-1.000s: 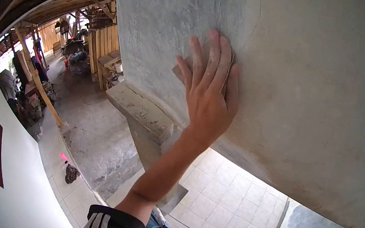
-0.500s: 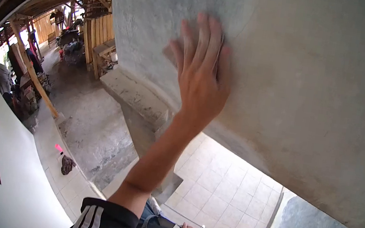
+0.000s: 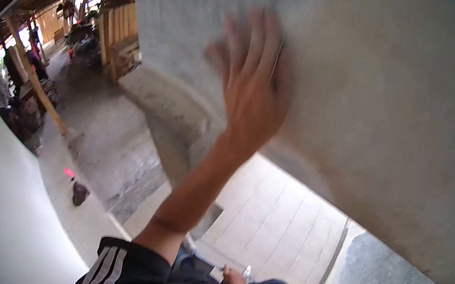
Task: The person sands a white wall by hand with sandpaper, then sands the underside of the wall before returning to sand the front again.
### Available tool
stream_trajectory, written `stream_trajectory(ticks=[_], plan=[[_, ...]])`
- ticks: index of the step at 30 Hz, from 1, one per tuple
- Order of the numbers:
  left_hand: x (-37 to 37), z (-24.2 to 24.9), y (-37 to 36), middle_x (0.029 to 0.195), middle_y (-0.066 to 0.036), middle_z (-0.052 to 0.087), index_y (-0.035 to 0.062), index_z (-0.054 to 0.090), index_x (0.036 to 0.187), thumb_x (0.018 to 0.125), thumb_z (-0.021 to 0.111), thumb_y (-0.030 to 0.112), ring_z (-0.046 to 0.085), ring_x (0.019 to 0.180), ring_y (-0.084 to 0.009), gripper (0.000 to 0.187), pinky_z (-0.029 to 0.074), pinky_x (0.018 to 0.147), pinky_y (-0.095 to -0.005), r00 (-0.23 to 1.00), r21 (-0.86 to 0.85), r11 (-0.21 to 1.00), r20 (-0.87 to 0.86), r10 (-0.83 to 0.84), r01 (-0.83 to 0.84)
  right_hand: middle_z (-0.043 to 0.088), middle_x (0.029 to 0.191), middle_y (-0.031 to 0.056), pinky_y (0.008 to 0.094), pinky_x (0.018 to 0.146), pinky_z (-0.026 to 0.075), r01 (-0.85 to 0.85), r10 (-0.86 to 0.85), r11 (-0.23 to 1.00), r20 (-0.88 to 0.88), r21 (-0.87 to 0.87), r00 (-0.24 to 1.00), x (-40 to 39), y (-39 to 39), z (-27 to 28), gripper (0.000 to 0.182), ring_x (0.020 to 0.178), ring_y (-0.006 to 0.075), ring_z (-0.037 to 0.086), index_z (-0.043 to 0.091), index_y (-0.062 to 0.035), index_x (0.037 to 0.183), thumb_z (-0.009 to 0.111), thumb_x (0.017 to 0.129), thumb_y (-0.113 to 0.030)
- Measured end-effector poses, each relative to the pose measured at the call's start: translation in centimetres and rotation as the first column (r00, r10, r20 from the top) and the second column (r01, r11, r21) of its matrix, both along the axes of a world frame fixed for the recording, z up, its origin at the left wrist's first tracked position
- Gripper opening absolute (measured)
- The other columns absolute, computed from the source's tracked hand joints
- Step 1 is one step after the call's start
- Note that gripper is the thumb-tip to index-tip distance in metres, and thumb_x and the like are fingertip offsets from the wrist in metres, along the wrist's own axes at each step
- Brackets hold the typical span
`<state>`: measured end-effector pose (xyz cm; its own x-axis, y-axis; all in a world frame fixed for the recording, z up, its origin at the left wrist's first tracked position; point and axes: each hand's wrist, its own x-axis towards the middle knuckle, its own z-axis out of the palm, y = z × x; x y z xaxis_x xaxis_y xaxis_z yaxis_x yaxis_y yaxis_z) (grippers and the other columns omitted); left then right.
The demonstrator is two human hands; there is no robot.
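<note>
My left hand [image 3: 255, 96] lies against a grey plastered wall surface [image 3: 372, 116], its back toward me and its fingers stretched upward. A thin sheet [image 3: 277, 61], like a piece of sandpaper, shows as a narrow edge between forefinger and thumb; the rest is hidden under the palm. Motion blurs the fingertips. Low in the view, my right hand [image 3: 233, 279] is by my lap with its fingers curled. A small white object [image 3: 247, 271] shows just beside it, and whether the fingers hold anything is hidden.
Below the wall runs a concrete ledge [image 3: 164, 94]. Pale floor tiles [image 3: 280, 220] lie far beneath. At left stand a wooden post [image 3: 41, 88] and a white wall [image 3: 25, 194]; a pink-handled object [image 3: 69, 172] and a dark bundle [image 3: 80, 193] lie on the floor.
The camera view has shifted slightly. My left hand stays on the wall with its fingertips a little higher and more blurred. My right hand remains by my lap.
</note>
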<state>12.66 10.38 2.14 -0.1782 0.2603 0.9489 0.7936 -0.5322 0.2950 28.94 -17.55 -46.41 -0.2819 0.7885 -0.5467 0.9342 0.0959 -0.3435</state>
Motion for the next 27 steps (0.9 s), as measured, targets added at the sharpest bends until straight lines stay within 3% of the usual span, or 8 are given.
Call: stream_trajectory(ticks=[3,6,7,11,15,21,23,27], plan=[[0.7,-7.1,-1.0,0.151,-0.022,0.031,-0.0050,0.035,0.143,0.101,0.038,0.024,0.014,0.143,-0.0474,0.052,-0.003,0.111,-0.0631,0.999,-0.083,0.997,-0.050,0.004,-0.008,0.066,0.109,0.0185,0.0553,0.083,0.048,0.026,-0.025,0.999,-0.033,0.035,0.999,0.5,0.4,-3.9,0.035,0.102,0.0403,0.063,0.051,-0.0091,0.113,0.039,0.096,-0.038],[-0.8,-4.1,0.5,0.151,-0.022,0.031,-0.0017,0.036,0.144,0.101,0.036,0.026,0.014,0.143,-0.0466,0.051,-0.002,0.111,-0.0640,0.993,0.006,0.997,-0.084,0.082,-0.082,0.059,0.120,0.0267,0.0421,0.104,0.039,0.234,-0.256,0.961,-0.153,-0.146,0.955,-0.1,0.9,-0.3,0.051,0.118,0.0362,0.054,0.062,-0.0108,0.123,0.031,0.101,-0.045],[-1.7,-0.7,0.8,0.151,-0.021,0.031,-0.0008,0.036,0.144,0.101,0.036,0.026,0.014,0.143,-0.0464,0.051,-0.002,0.111,-0.0642,0.993,0.023,0.995,-0.072,0.098,-0.097,0.066,0.110,0.0188,0.0550,0.084,0.049,0.129,-0.132,0.989,-0.032,-0.067,0.991,-0.2,1.2,-1.4,0.036,0.103,0.0402,0.063,0.051,-0.0094,0.114,0.039,0.097,-0.038],[-1.3,1.7,0.9,0.152,-0.020,0.030,0.0019,0.036,0.145,0.102,0.035,0.028,0.013,0.143,-0.0463,0.051,-0.001,0.111,-0.0650,0.999,0.054,0.998,-0.008,0.042,-0.042,0.064,0.112,0.0218,0.0534,0.085,0.049,0.094,-0.094,0.989,0.011,-0.111,0.996,0.3,-0.3,-1.2,0.040,0.104,0.0416,0.062,0.054,-0.0097,0.118,0.034,0.096,-0.037],[0.1,-6.8,0.6,0.152,-0.014,0.034,0.0043,0.039,0.145,0.099,0.045,0.026,0.023,0.142,-0.0431,0.052,0.002,0.110,-0.0663,0.999,0.028,0.999,0.039,-0.035,0.034,0.064,0.115,0.0207,0.0548,0.084,0.048,0.291,-0.288,0.935,0.047,-0.200,0.957,-0.5,2.1,-1.2,0.044,0.105,0.0408,0.062,0.055,-0.0087,0.119,0.029,0.098,-0.037],[-1.5,1.7,1.0,0.153,-0.017,0.031,0.0006,0.035,0.146,0.099,0.044,0.028,0.023,0.143,-0.0391,0.055,0.003,0.112,-0.0629,0.996,0.106,0.991,-0.003,0.088,-0.087,0.065,0.113,0.0196,0.0531,0.088,0.047,0.046,-0.044,0.998,0.031,-0.045,0.999,-0.4,0.1,0.1,0.045,0.104,0.0412,0.061,0.058,-0.0071,0.119,0.032,0.097,-0.036],[-1.0,0.3,0.7,0.153,-0.018,0.030,-0.0002,0.034,0.146,0.099,0.045,0.027,0.022,0.143,-0.0387,0.056,0.005,0.112,-0.0631,0.999,0.086,0.995,0.009,0.050,-0.050,0.066,0.106,0.0203,0.0522,0.083,0.050,0.251,-0.244,0.948,0.057,-0.199,0.968,-0.8,1.0,0.3,0.035,0.102,0.0404,0.063,0.054,-0.0077,0.120,0.040,0.095,-0.027],[0.6,-6.5,-0.6,0.153,-0.024,0.025,-0.0029,0.030,0.146,0.102,0.036,0.025,0.016,0.144,-0.0418,0.053,0.005,0.114,-0.0599,0.999,-0.051,0.998,-0.017,-0.047,0.046,0.064,0.117,0.0202,0.0543,0.090,0.045,0.102,-0.101,0.994,0.011,-0.050,0.995,-0.4,0.7,-0.4,0.048,0.108,0.0424,0.060,0.060,-0.0090,0.118,0.032,0.097,-0.041]])
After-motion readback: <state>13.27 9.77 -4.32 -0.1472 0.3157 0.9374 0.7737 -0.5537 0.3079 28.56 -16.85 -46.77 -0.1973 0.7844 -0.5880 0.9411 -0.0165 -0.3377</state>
